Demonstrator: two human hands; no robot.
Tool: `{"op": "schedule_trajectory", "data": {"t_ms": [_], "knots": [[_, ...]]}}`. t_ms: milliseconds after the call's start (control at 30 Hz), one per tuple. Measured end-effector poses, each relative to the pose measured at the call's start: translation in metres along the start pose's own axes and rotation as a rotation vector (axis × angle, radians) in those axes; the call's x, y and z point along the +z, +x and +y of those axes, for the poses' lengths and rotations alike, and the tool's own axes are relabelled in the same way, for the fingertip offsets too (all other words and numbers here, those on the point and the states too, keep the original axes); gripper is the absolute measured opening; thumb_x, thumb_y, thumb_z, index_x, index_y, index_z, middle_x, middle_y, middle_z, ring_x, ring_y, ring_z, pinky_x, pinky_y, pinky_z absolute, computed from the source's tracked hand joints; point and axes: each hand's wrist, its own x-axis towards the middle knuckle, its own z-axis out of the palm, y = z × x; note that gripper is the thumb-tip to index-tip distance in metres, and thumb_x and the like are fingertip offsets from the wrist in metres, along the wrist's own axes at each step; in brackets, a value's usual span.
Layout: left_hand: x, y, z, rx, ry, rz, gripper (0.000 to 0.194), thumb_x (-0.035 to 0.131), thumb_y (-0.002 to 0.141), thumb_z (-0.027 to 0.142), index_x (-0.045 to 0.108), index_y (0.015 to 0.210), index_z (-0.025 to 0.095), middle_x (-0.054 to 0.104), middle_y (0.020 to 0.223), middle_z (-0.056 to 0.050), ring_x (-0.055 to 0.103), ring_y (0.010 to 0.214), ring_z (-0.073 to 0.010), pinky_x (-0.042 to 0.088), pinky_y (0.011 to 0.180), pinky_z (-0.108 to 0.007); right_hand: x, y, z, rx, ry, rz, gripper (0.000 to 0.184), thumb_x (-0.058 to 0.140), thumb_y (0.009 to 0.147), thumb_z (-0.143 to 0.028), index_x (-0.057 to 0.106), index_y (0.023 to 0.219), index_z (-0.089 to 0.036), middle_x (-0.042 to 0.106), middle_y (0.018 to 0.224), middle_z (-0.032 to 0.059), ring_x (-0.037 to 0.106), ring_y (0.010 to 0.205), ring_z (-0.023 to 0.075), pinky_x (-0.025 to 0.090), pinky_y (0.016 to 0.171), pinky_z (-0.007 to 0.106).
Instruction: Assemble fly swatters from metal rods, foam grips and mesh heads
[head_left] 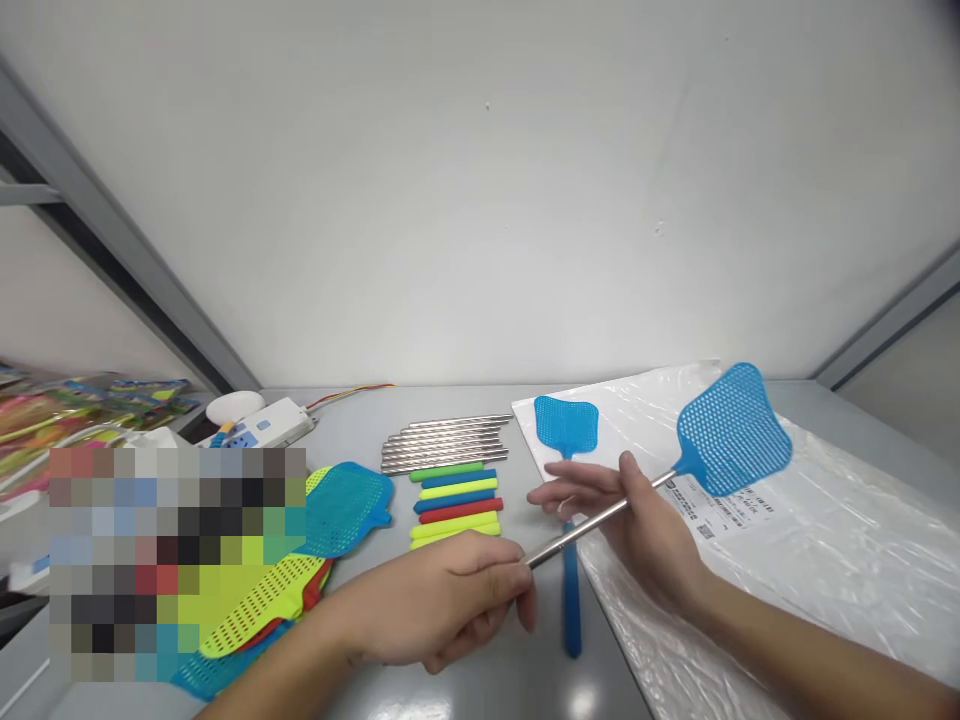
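Note:
A fly swatter with a blue mesh head [735,430] and a thin metal rod crosses in front of me, tilted up to the right. My left hand [457,600] is closed around the rod's lower end, which the fingers hide. Farther up the rod, my right hand [645,530] has its fingers stretched out. The rod runs across that hand by the thumb, and whether it is touched cannot be told. Behind the right hand lies a second blue fly swatter [568,425] with a blue handle [572,600].
Several metal rods [446,440] lie in a row, with several coloured handle sleeves [457,500] in front. Loose swatter heads [345,510] are piled left, partly under a blurred patch. A power strip [274,425] stands behind them. White plastic packaging [840,560] covers the right side.

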Motion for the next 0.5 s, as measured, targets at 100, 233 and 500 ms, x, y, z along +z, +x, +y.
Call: {"op": "schedule_trajectory", "data": {"t_ms": [100, 233, 500], "knots": [[-0.004, -0.001, 0.000, -0.015, -0.097, 0.006, 0.039, 0.042, 0.095, 0.054, 0.057, 0.091, 0.019, 0.036, 0.056, 0.008, 0.029, 0.042, -0.0061, 0.029, 0.036, -0.016, -0.021, 0.015, -0.011, -0.043, 0.028, 0.062, 0.068, 0.025, 0.091, -0.069, 0.069, 0.111, -0.020, 0.071, 0.086, 0.0090, 0.063, 0.084, 0.0233, 0.046, 0.083, 0.039], [-0.012, -0.004, 0.000, -0.015, -0.253, 0.015, 0.039, 0.046, 0.093, 0.055, 0.057, 0.089, 0.018, 0.030, 0.054, 0.009, 0.020, 0.041, -0.0051, 0.020, 0.033, -0.016, -0.054, 0.039, -0.028, -0.257, 0.221, 0.417, 0.044, 0.041, 0.091, -0.061, 0.067, 0.096, -0.026, 0.066, 0.082, 0.0024, 0.057, 0.066, 0.0171, 0.047, 0.062, 0.031], [-0.018, -0.006, -0.002, -0.015, -0.336, 0.009, 0.039, 0.046, 0.093, 0.056, 0.057, 0.088, 0.019, 0.030, 0.056, 0.009, 0.017, 0.040, -0.0037, 0.012, 0.032, -0.016, -0.065, 0.041, -0.037, -0.210, 0.182, 0.595, 0.037, 0.066, 0.085, -0.038, 0.044, 0.058, -0.023, 0.035, 0.049, -0.0065, 0.032, 0.045, 0.0097, 0.037, 0.045, 0.024]]}}
